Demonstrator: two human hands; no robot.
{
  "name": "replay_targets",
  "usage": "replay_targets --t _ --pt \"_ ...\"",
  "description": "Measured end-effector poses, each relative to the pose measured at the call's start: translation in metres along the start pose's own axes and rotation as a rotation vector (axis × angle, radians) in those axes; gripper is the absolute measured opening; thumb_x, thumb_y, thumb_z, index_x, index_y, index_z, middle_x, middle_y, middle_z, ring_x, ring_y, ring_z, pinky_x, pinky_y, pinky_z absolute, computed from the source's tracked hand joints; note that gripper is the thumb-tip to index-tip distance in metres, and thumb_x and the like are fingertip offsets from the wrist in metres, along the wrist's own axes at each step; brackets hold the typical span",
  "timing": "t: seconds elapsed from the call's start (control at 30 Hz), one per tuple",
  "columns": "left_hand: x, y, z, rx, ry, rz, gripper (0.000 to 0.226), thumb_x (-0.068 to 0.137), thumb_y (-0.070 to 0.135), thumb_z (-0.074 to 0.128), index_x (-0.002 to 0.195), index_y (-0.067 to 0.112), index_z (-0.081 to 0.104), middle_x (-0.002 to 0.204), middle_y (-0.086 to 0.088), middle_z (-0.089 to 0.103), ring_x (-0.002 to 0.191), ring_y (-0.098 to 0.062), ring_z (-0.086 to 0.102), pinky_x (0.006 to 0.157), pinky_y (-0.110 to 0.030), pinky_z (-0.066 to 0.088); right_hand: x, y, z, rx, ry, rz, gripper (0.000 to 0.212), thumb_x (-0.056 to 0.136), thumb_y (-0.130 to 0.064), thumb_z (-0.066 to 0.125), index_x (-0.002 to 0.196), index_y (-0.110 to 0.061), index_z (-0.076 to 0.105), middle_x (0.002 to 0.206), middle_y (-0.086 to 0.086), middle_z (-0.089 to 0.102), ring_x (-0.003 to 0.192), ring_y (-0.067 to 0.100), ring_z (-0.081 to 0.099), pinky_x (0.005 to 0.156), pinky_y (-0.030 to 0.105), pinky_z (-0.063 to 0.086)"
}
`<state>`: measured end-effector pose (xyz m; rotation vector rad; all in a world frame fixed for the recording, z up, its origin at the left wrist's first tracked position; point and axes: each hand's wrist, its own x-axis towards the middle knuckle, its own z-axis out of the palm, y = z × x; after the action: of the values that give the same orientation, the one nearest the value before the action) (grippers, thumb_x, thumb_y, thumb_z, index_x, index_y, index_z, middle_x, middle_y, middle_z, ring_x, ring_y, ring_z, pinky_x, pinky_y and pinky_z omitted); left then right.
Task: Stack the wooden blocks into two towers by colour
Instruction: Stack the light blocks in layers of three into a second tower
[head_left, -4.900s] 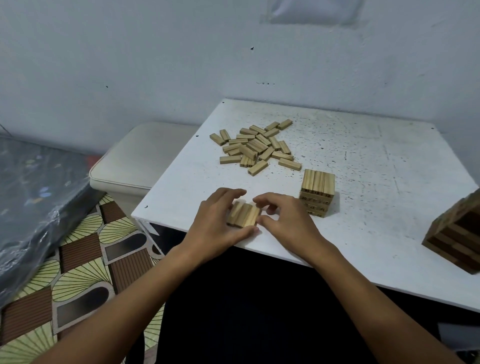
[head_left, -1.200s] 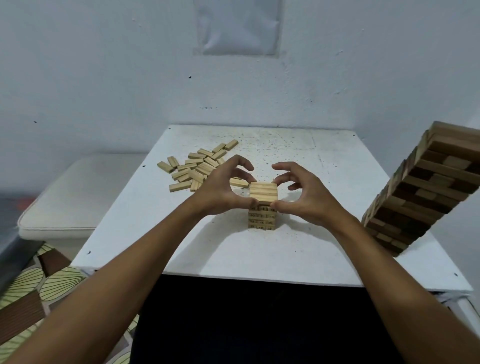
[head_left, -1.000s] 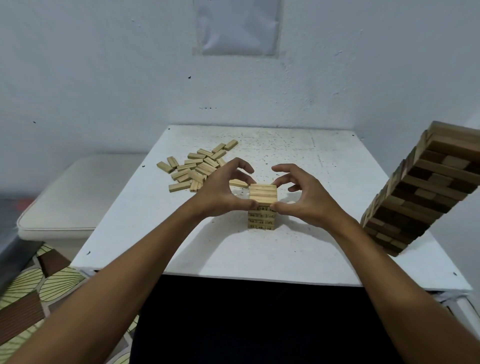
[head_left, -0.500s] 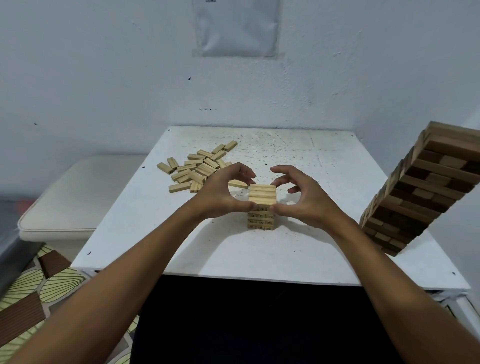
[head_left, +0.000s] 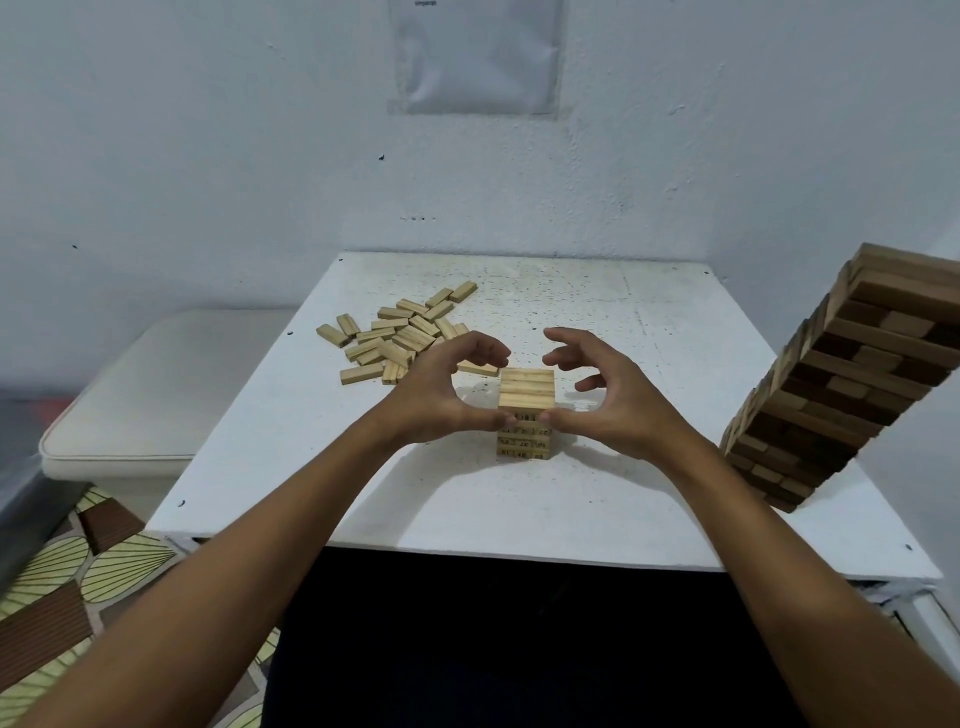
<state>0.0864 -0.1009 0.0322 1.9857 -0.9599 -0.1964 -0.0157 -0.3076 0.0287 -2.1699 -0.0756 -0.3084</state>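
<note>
A short tower of light wooden blocks (head_left: 525, 415) is seen standing upright near the middle of the white table, with 3 pale blocks laid side by side as its top layer and small dark numbers printed on the block ends in the layers beneath. A loose pile of light blocks (head_left: 397, 338) is scattered flat on the table behind and to the left of it, well apart from its base. A much taller tower of darker brown blocks (head_left: 852, 384), built in crosswise layers of mixed brown tones, is set at the table's right edge.
</note>
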Motion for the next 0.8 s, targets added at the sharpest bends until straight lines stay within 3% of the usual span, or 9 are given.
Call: replay_targets --t 0.17,0.33,0.43,0.5,0.6,0.8 --pt "-0.006 -0.005 -0.001 -0.010 0.002 -0.034 0.080 0.049 0.052 0.082 0.121 0.031 0.054 0.115 0.015 0.064 0.111 0.000 0.056 0.091 -0.027 0.045 -0.006 0.007 0.002 0.021 -0.013 0.047 0.090 0.063 -0.034 0.079 0.142 -0.039 0.037 0.121 -0.015 0.057 0.113 0.003 0.053 0.091 0.026 0.048" --pt "-0.017 -0.019 0.006 -0.034 0.016 -0.085 0.096 0.050 0.044 0.086 0.135 0.031 0.043 0.119 0.013 0.063 0.112 0.000 0.054 0.085 -0.020 0.045 -0.016 0.021 0.006 0.014 -0.038 0.110 0.106 0.066 -0.025 0.088 0.148 -0.042 0.024 0.125 -0.011 0.056 0.114 0.002 0.052 0.087 0.021 0.043" --pt "-0.024 -0.029 0.017 -0.026 0.005 -0.111 0.104 0.055 0.028 0.094 0.142 0.027 0.036 0.121 0.007 0.061 0.110 0.010 0.051 0.083 -0.009 0.038 -0.021 0.026 0.011 0.009 -0.049 0.175 0.115 0.061 -0.026 0.089 0.147 -0.052 0.017 0.126 -0.009 0.057 0.118 0.007 0.051 0.089 0.022 0.038" --pt "-0.026 -0.032 0.024 -0.033 0.005 -0.132 0.105 0.056 0.024 0.094 0.143 0.028 0.034 0.119 0.008 0.061 0.112 0.012 0.050 0.091 -0.014 0.038 -0.024 0.027 0.015 0.000 -0.067 0.203 0.117 0.061 -0.026 0.087 0.144 -0.058 0.012 0.126 -0.008 0.056 0.120 0.007 0.049 0.095 0.025 0.037" --pt "-0.022 -0.033 0.028 -0.016 0.009 -0.151 0.108 0.054 0.031 0.090 0.144 0.032 0.030 0.115 0.015 0.061 0.120 0.001 0.050 0.102 -0.028 0.037 -0.025 0.026 0.020 -0.023 -0.073 0.209 0.119 0.062 -0.026 0.086 0.145 -0.058 0.007 0.122 -0.007 0.058 0.120 0.005 0.049 0.099 0.027 0.039" --pt "-0.012 -0.030 0.029 0.008 -0.036 -0.158 0.108 0.059 0.024 0.090 0.145 0.031 0.026 0.108 0.021 0.057 0.118 -0.005 0.050 0.096 -0.024 0.037 -0.019 0.027 0.023 -0.015 -0.058 0.199 0.120 0.064 -0.025 0.087 0.149 -0.050 0.007 0.117 -0.005 0.060 0.117 0.006 0.051 0.095 0.025 0.042"
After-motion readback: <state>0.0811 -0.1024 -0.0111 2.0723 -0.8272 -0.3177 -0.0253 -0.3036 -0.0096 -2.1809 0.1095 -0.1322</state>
